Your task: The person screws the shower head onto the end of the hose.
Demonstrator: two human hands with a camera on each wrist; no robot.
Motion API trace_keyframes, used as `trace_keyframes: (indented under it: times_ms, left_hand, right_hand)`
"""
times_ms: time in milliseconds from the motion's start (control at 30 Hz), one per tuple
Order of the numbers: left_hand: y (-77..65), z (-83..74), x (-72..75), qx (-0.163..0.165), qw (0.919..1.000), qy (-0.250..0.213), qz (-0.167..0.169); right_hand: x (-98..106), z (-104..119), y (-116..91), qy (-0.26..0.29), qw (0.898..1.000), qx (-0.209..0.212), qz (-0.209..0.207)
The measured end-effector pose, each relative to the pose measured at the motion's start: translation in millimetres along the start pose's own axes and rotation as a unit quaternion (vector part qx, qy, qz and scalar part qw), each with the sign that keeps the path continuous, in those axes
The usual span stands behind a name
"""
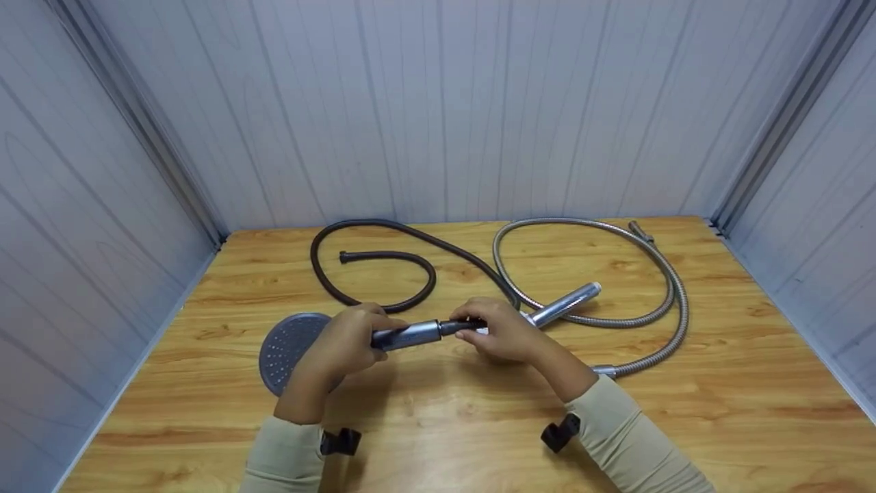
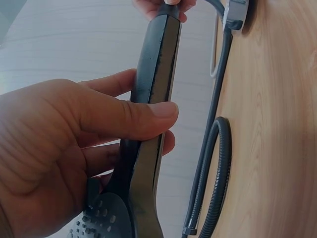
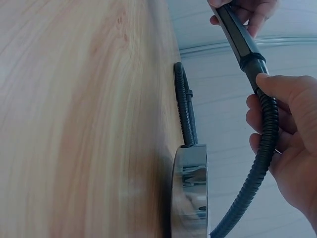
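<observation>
My left hand (image 1: pixel 347 340) grips the handle of a dark shower head (image 2: pixel 148 99), thumb across one side and fingers behind. Its round spray face (image 1: pixel 291 350) with pale nozzles shows left of the wrist. At the handle's other end, my right hand (image 1: pixel 499 331) pinches the end fitting of a black shower hose (image 3: pixel 267 119) between thumb and fingers. In the right wrist view the fitting meets the handle end in line; whether the threads are engaged cannot be seen. From the right hand the black hose bends away and loops across the table behind.
A chrome shower head (image 1: pixel 568 305) lies behind my right hand, its round head partly hidden. A silver metal hose (image 1: pixel 677 287) coils at the right of the wooden table (image 1: pixel 438 438). The black hose's free end (image 1: pixel 344 257) lies at back left. Pale panels (image 1: pixel 438 109) enclose the table.
</observation>
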State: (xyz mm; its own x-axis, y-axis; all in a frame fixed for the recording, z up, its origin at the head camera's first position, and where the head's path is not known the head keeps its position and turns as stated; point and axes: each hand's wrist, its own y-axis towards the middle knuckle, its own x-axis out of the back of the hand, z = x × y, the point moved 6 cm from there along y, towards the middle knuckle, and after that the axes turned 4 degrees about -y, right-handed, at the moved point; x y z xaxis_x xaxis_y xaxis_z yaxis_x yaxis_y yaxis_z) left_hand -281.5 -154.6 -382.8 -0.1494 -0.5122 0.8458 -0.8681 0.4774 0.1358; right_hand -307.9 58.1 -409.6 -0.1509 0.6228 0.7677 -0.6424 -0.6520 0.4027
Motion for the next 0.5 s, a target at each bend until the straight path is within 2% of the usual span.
trace_keyframes:
  times_ms: [500]
  left_hand:
    - [0.7,-1.1,0.3,-0.002,1.0,0.003,-0.003]
  right_hand:
    - [0.3,-0.9,-0.6,0.006,1.0,-0.009,0.012]
